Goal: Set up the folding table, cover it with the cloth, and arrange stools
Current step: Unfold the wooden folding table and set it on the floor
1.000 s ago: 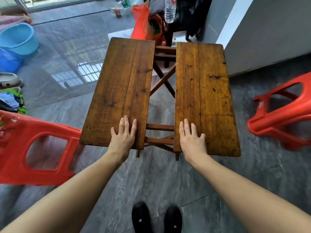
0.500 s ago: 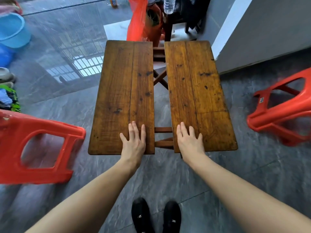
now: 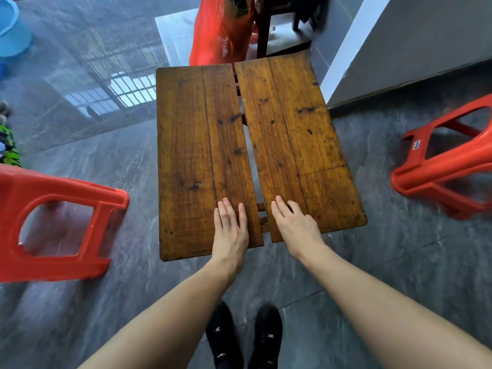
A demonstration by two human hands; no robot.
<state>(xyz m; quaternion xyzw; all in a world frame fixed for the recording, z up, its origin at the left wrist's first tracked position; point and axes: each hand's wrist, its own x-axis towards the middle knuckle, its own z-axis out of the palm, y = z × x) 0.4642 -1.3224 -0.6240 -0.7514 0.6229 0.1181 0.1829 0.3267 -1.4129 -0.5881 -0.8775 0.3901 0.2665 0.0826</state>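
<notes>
I have both palms flat on the near end of the folding worktop point(image 3: 202, 161), my left hand point(image 3: 231, 230) on the left leaf and my right hand point(image 3: 295, 227) on the right leaf point(image 3: 295, 145), each just beside the narrow gap between them. Neither grip closes on anything: fingers lie extended, pressing down, which I judge is to seat the two halves level and close that gap (the crossbars show through it near my hands). One red stool point(image 3: 58, 222) lies on its side on the floor to my left, another red stool point(image 3: 447, 166) tipped over to my right, both well apart from the worktop and not yet arranged. No cloth is in view. Beyond the far edge stands a red plastic bag point(image 3: 215, 33), open at the top, contents unclear; a blue basin point(image 3: 10, 30) sits at far left, its inside out of view
</notes>
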